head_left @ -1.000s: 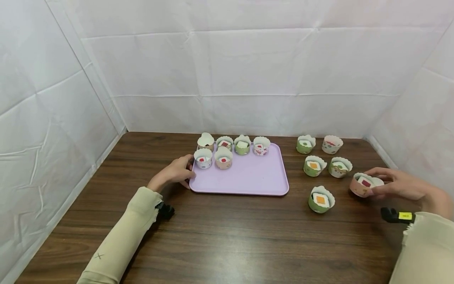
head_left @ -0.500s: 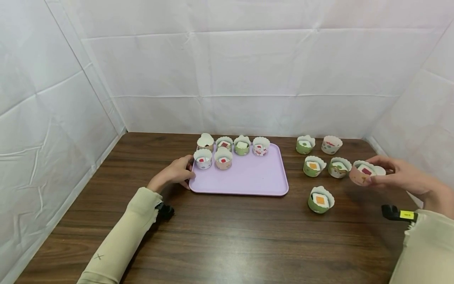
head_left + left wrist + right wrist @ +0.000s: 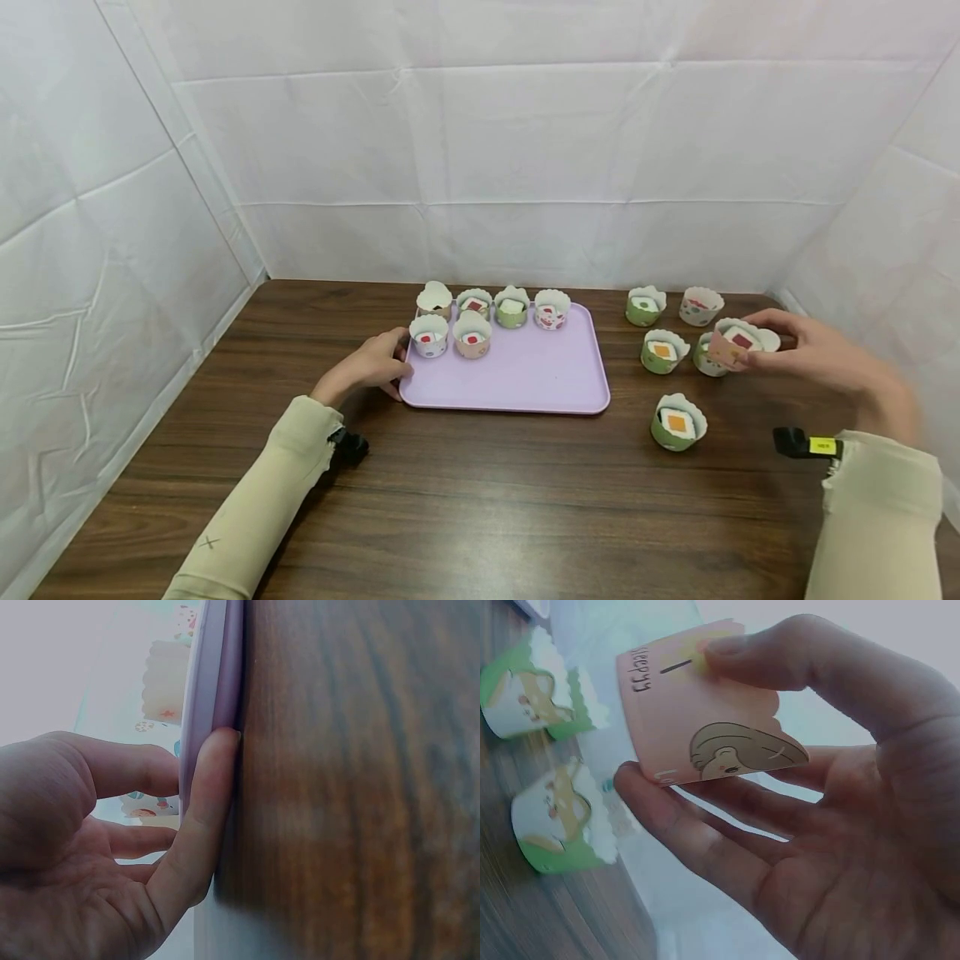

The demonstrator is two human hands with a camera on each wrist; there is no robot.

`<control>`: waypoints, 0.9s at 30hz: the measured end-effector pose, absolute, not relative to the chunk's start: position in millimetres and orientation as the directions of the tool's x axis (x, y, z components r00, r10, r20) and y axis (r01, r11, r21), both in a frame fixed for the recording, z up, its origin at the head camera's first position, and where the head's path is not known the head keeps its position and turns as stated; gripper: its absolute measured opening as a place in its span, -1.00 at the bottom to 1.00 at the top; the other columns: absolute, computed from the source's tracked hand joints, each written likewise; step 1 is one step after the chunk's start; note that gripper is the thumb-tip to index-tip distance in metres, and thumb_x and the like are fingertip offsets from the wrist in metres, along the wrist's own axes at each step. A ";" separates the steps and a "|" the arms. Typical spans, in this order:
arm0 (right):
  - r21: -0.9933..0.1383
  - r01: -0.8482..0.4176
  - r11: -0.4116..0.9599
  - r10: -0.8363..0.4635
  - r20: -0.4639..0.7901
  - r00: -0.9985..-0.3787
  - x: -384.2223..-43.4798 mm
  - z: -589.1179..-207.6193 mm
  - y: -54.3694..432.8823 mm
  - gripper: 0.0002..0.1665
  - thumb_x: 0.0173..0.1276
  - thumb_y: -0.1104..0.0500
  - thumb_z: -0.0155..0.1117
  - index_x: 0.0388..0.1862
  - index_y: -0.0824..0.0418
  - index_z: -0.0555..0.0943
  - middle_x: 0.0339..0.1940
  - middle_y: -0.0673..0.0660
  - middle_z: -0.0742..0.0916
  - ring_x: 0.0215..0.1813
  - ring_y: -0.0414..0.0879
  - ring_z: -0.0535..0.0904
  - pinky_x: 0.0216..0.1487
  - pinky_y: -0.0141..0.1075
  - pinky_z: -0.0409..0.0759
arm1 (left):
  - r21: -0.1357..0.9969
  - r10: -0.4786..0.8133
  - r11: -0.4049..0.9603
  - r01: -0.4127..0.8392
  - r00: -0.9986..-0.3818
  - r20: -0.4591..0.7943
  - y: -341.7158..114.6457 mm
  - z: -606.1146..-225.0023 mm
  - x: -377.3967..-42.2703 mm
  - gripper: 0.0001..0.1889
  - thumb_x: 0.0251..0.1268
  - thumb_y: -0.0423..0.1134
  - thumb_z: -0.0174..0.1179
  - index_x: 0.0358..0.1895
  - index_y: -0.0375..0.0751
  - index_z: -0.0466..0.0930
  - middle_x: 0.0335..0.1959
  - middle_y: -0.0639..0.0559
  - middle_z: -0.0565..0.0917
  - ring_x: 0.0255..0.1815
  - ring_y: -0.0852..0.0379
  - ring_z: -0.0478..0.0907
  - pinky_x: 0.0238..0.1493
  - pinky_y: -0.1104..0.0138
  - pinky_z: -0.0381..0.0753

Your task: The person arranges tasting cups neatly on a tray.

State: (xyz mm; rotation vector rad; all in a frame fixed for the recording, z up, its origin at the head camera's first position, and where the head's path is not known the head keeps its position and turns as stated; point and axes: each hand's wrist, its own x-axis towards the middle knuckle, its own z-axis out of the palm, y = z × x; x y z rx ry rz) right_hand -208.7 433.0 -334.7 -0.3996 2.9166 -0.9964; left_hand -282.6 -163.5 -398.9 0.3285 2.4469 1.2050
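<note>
Right hand (image 3: 813,354) has the pink cup (image 3: 726,350) gripped btwn thumb and fingers, up off the table (image 3: 487,500). There's a white piece w/ a dark red square inside it, and the right wrist view shows "sleepyy" and a cartoon face printed on the side. Left hand (image 3: 375,362) pinches the rim of the purple tray (image 3: 517,379), a finger along the outside edge and thumb on the other side, w/ the tray flat on the table just right of that hand.

Stuff around the right hand: a green-and-white cup (image 3: 702,358) is half hidden by the held one. Right hand's a bit blurry tbh, so can't say if those two touch. A green cup w/ an orange square (image 3: 662,360) is farther left of the hand, and a second orange-square cup (image 3: 678,435) is left of it too but nearer the person. Farther back than the hand there's a green-dot cup (image 3: 643,315) and a white cup w/ red bits (image 3: 699,315).

Six cups (image 3: 512,319) are on the tray, 4 in back and 2 in front. Closest to the left hand is the red-dot white cup (image 3: 430,347), just past its fingers.
</note>
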 end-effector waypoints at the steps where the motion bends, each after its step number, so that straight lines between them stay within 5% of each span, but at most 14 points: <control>1: -0.606 -0.236 0.759 -0.256 0.055 -0.965 -210.6 -334.6 429.9 -0.49 0.42 0.19 0.35 0.30 0.22 0.47 -0.17 -0.10 0.67 -0.23 -0.32 0.60 -0.29 -0.45 0.59 | 0.797 0.372 0.604 0.035 -0.896 -0.243 -163.5 -398.6 -282.3 -0.23 0.24 -0.51 0.09 0.55 -0.46 0.07 -0.14 -0.23 0.44 -0.31 -0.03 0.63 -0.37 0.16 0.87; 10: -0.612 -0.242 0.753 -0.258 0.064 -0.964 -222.9 -334.4 400.9 -0.44 0.38 0.22 0.40 0.30 0.33 0.48 -0.15 -0.13 0.66 -0.22 -0.38 0.60 -0.28 -0.50 0.61 | 0.786 0.362 0.618 0.025 -0.897 -0.256 -162.4 -396.5 -281.5 -0.22 0.27 -0.49 0.09 0.58 -0.42 0.04 -0.09 -0.25 0.43 -0.30 -0.04 0.65 -0.37 0.17 0.87; 19: -0.544 -0.268 0.795 -0.283 0.057 -0.957 -234.5 -329.7 367.8 -0.39 0.40 0.11 0.41 0.33 0.32 0.49 0.11 0.31 0.66 -0.18 -0.39 0.54 -0.27 -0.48 0.59 | 0.784 0.352 0.621 0.014 -0.898 -0.263 -165.1 -397.2 -280.0 -0.26 0.30 -0.49 0.10 0.55 -0.42 0.07 -0.11 -0.24 0.41 -0.30 -0.06 0.64 -0.38 0.16 0.87; 27: -0.559 -0.283 0.779 -0.306 0.054 -0.951 -240.0 -327.1 342.7 -0.44 0.40 0.03 0.43 0.25 0.27 0.53 -0.01 0.21 0.63 -0.20 -0.25 0.55 -0.28 -0.44 0.61 | 0.779 0.355 0.627 0.019 -0.897 -0.264 -164.0 -396.1 -282.5 -0.25 0.29 -0.48 0.11 0.56 -0.42 0.07 -0.06 -0.28 0.42 -0.28 -0.07 0.66 -0.37 0.17 0.87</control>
